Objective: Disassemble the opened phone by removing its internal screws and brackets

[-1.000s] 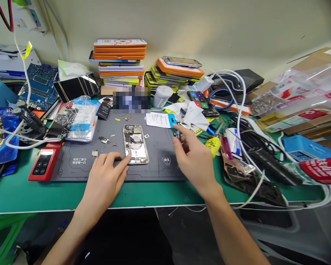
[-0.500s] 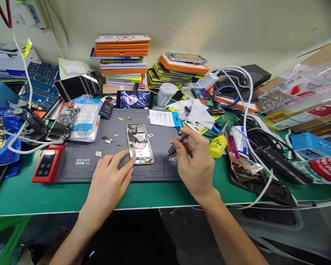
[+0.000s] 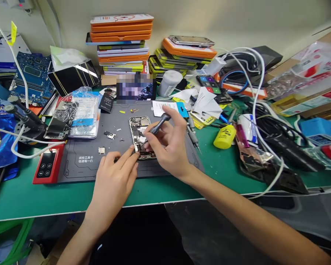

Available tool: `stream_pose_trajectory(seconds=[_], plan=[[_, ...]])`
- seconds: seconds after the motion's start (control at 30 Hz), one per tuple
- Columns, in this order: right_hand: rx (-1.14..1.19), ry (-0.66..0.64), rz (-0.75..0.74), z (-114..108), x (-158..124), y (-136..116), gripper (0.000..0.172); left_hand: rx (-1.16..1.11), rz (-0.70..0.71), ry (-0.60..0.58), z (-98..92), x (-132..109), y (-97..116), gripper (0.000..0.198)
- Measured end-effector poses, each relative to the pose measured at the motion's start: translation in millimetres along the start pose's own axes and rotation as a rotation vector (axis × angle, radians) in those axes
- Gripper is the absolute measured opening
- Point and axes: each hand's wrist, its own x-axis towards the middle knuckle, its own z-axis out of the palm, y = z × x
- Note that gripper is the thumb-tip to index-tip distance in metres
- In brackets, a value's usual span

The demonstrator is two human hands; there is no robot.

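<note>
An opened smartphone (image 3: 140, 121) lies on the dark grey work mat (image 3: 82, 171), its inner parts bare. My left hand (image 3: 113, 178) rests palm down with fingers stretched out, the fingertips touching the phone's lower left edge. In the grip of my right hand (image 3: 172, 151) is a screwdriver (image 3: 160, 124), slanting down over the phone. Its tip is near the phone's inside; contact is hard to make out, and my fingers cover part of the lower right. Left of the phone sit small loose parts, among them a dark and silver piece (image 3: 109, 135) and a small metal plate (image 3: 102, 150).
More screwdrivers (image 3: 192, 134) lie right of my right hand. Beyond them stand a yellow container (image 3: 225, 137) and white cables (image 3: 257, 110). A red device (image 3: 48, 165) flanks the mat's left. At the back are a propped phone (image 3: 145, 92), a phone battery (image 3: 107, 102) and stacked orange boxes (image 3: 121, 27).
My right hand has moved left, bringing the screwdriver from beside the phone to over it. Screwdrivers it hid before now show. My left hand stays at the phone's edge; the camera view has shifted.
</note>
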Motion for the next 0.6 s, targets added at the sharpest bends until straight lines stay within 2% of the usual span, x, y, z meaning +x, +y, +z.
stream_pose_trajectory(seconds=[0.1,0.2,0.43,0.6], plan=[[0.01,-0.069,-0.113,4.7,0.0,6.4,0.059,-0.017,-0.005,-0.003,-0.3,-1.0,1.1,0.029],[-0.002,-0.068,-0.2,3.0,-2.6,8.0,0.058,-0.012,-0.007,-0.018,-0.7,-2.0,2.0,0.028],[-0.032,-0.119,-0.285,1.7,-4.4,7.9,0.063,0.004,0.002,-0.015,-1.7,-0.8,3.1,0.029],[-0.088,-0.098,-0.362,2.9,-6.1,12.5,0.066,0.004,0.0,-0.021,-1.7,-1.1,2.6,0.029]])
